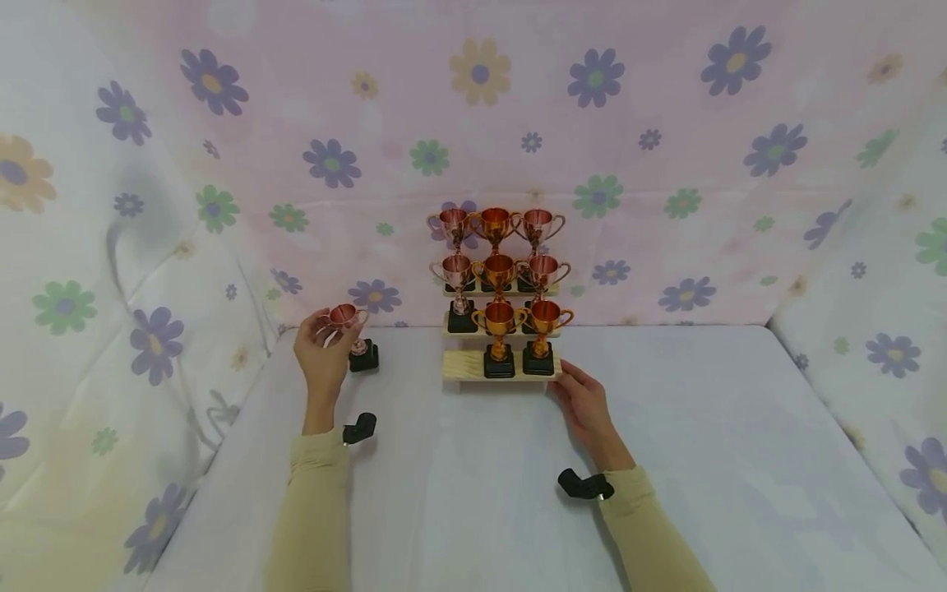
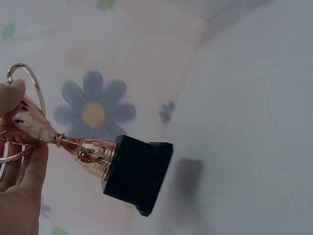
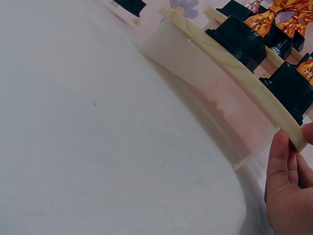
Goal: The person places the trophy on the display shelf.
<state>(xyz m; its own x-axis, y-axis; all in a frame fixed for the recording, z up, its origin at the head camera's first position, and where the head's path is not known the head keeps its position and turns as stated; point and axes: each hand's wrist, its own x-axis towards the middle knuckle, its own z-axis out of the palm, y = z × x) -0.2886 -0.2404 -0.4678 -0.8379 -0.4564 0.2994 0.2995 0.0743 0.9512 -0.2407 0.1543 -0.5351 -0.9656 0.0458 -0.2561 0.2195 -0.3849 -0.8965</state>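
My left hand (image 1: 322, 345) pinches a small pink trophy (image 1: 353, 333) by its cup, upright, just left of the wooden stepped stand (image 1: 462, 367). My right hand (image 1: 584, 403), fingers relaxed, touches the stand's lower right corner. The lowest step's left spot is bare.

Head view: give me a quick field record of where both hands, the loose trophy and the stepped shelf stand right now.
left hand: grips the cup of the pink trophy
pink trophy: left of the stepped shelf; black base just above the table, contact unclear
right hand: fingers touch the right end of the bottom step
bottom step: two gold trophies, left spot vacant
upper steps: three trophies each
backdrop: flowered cloth
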